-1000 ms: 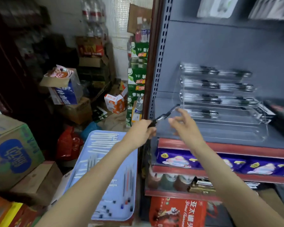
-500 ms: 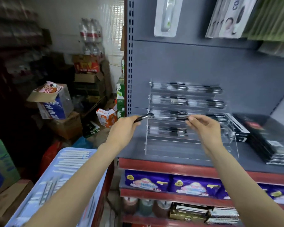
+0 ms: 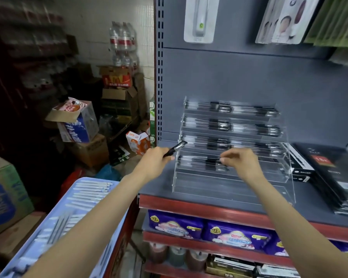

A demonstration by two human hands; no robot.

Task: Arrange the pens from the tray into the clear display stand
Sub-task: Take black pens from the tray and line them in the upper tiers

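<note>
The left hand (image 3: 156,161) is closed round a black pen (image 3: 175,149), gripping it by the lower barrel so that the tip end points up and right, just beside the left edge of the clear display stand (image 3: 229,177) at about its third tier. The right hand (image 3: 240,163) is at the fourth tier, fingertips pinching or nudging a pen (image 3: 213,163) that lies there; the blur does not let me confirm which, though the fingers are curled about it. The stand sits on the grey shelf (image 3: 155,187). The blue tray (image 3: 84,199), with many pens left on it, is below and to the left, well apart from the stand.

Risks, as judged from this position:
- The held pen is gripped far back. It may swing or catch the stand's side wall on entry.
- The stand looks light and stands near the shelf's front edge. A push from either hand could slide or tip it and roll out the pens in its upper tiers.
- A pen let go at an angle could roll off its tier, or drop to the cluttered floor.

Not verifiable:
- Pen counts per tier; motion blur smears the rows.
- The tier lips are transparent and hard to trace.
- The left forearm covers part of the tray, and its near end is cut off by the frame.
</note>
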